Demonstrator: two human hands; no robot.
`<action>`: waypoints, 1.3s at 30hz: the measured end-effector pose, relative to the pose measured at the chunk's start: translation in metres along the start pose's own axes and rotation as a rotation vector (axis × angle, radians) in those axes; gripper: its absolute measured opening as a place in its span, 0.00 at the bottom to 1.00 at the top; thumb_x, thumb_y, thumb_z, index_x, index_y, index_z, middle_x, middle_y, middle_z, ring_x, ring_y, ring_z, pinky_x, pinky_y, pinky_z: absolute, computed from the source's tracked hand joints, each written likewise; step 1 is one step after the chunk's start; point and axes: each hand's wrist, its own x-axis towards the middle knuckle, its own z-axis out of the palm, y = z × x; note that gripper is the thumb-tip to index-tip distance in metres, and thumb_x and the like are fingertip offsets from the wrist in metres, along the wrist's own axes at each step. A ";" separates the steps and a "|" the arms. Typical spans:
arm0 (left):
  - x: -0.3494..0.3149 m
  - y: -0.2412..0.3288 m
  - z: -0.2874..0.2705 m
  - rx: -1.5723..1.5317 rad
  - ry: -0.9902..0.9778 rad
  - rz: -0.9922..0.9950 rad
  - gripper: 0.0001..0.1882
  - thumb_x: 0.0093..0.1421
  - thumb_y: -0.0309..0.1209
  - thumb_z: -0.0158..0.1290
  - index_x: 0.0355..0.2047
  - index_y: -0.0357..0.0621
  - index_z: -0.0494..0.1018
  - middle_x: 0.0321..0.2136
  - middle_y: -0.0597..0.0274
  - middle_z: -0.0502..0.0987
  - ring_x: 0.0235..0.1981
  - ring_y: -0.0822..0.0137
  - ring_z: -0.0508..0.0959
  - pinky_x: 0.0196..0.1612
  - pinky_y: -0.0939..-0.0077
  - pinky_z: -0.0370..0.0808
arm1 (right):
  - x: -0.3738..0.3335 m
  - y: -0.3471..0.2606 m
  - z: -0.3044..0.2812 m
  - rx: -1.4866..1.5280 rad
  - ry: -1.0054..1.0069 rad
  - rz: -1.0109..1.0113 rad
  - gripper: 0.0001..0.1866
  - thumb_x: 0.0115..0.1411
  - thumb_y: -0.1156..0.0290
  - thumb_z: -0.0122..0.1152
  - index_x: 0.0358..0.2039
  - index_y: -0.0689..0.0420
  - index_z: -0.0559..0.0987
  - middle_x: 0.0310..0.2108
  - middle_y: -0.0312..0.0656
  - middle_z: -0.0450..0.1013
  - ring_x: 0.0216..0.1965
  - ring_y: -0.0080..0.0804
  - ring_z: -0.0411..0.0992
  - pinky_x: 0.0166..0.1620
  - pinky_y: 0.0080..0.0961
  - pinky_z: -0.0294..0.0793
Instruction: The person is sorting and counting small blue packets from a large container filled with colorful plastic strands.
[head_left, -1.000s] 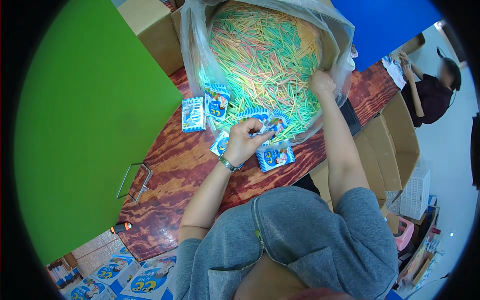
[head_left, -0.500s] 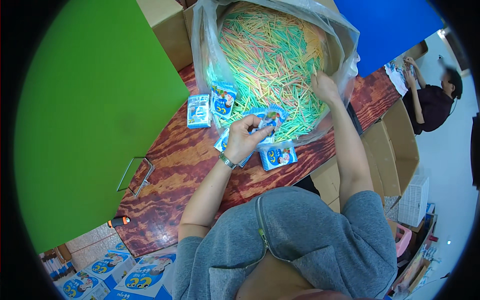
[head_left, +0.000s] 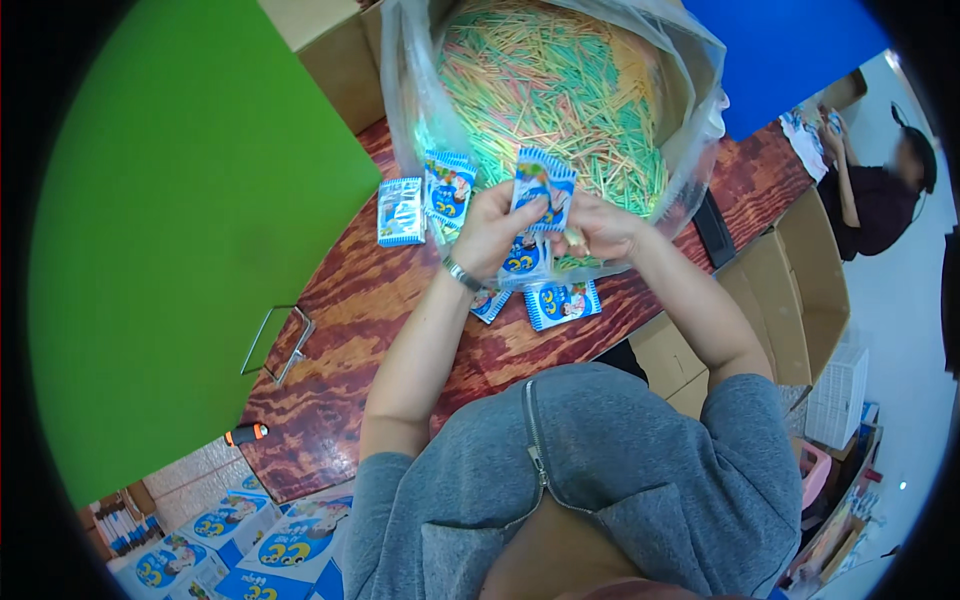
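My left hand (head_left: 490, 228) is closed on a small blue-and-white packet (head_left: 543, 185), its thumb pressed on the front, over the near part of a big clear plastic bag (head_left: 412, 95). Thin pastel sticks (head_left: 540, 90) in green, yellow, pink and orange fill the bag. Right beside the packet, my right hand (head_left: 607, 228) has its fingers pinched together, with the pale ends of a few thin sticks showing at the fingertips. Another such packet (head_left: 524, 258) lies just below my hands. More lie to the left and on the table near the bag.
The bag stands on a red-brown wood-patterned table (head_left: 340, 385). A green panel (head_left: 200, 230) rises at left, a blue one (head_left: 790, 50) at back right. Open cardboard boxes (head_left: 790, 290) stand at right, printed boxes (head_left: 290, 540) at lower left. A co-worker (head_left: 870, 205) works at far right.
My right hand has come out of the sticks, back and left to the packet. My left hand has lifted the packet slightly and turned it more upright.
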 end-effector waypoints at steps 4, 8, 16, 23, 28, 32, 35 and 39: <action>-0.012 -0.012 -0.002 0.067 0.156 0.034 0.08 0.63 0.28 0.56 0.40 0.36 0.75 0.32 0.65 0.80 0.30 0.77 0.78 0.34 0.80 0.75 | -0.003 0.010 -0.002 0.001 0.053 0.048 0.15 0.67 0.57 0.54 0.50 0.50 0.72 0.31 0.37 0.74 0.26 0.27 0.74 0.23 0.18 0.68; -0.032 -0.004 -0.017 0.131 0.389 0.168 0.04 0.59 0.24 0.60 0.34 0.39 0.76 0.33 0.63 0.81 0.32 0.79 0.77 0.37 0.82 0.74 | -0.012 -0.039 -0.043 -1.004 0.383 -0.293 0.16 0.68 0.57 0.50 0.49 0.53 0.69 0.39 0.44 0.76 0.33 0.35 0.76 0.32 0.32 0.74; -0.046 -0.013 -0.020 0.208 0.400 0.216 0.05 0.59 0.24 0.60 0.29 0.40 0.74 0.30 0.66 0.80 0.30 0.80 0.75 0.36 0.84 0.72 | 0.017 -0.067 -0.090 -2.119 0.426 -0.199 0.12 0.63 0.64 0.53 0.45 0.53 0.67 0.40 0.52 0.74 0.40 0.53 0.75 0.41 0.44 0.75; -0.053 -0.012 -0.022 0.203 0.439 0.188 0.05 0.59 0.24 0.60 0.30 0.41 0.74 0.30 0.67 0.79 0.30 0.81 0.75 0.34 0.85 0.71 | 0.015 -0.072 -0.084 -2.119 0.411 -0.434 0.08 0.63 0.66 0.51 0.38 0.56 0.69 0.36 0.48 0.71 0.37 0.50 0.73 0.38 0.41 0.75; -0.047 -0.014 -0.016 0.190 0.433 0.192 0.05 0.59 0.24 0.60 0.30 0.41 0.73 0.31 0.67 0.79 0.30 0.81 0.74 0.34 0.85 0.71 | -0.005 -0.081 -0.055 -0.909 0.327 -0.260 0.10 0.69 0.60 0.49 0.39 0.53 0.70 0.28 0.35 0.68 0.34 0.28 0.70 0.35 0.30 0.73; -0.025 -0.004 0.005 0.126 0.394 0.209 0.04 0.61 0.25 0.58 0.32 0.41 0.74 0.32 0.67 0.79 0.31 0.81 0.75 0.35 0.84 0.72 | -0.003 -0.056 -0.048 -0.396 0.108 -0.220 0.12 0.70 0.57 0.49 0.42 0.52 0.71 0.26 0.29 0.66 0.30 0.20 0.68 0.32 0.24 0.72; -0.003 0.000 0.006 0.097 0.366 0.245 0.06 0.62 0.29 0.57 0.34 0.39 0.75 0.31 0.68 0.79 0.30 0.82 0.75 0.34 0.85 0.72 | -0.002 -0.051 -0.019 -0.041 0.041 -0.080 0.13 0.69 0.57 0.50 0.44 0.52 0.71 0.25 0.28 0.66 0.24 0.17 0.66 0.27 0.17 0.69; -0.001 -0.004 0.001 0.243 0.381 0.250 0.08 0.60 0.29 0.60 0.31 0.38 0.75 0.27 0.71 0.78 0.26 0.83 0.72 0.28 0.85 0.70 | -0.002 -0.049 -0.003 -0.037 0.078 -0.100 0.11 0.69 0.58 0.51 0.42 0.51 0.71 0.26 0.28 0.67 0.25 0.18 0.68 0.28 0.18 0.70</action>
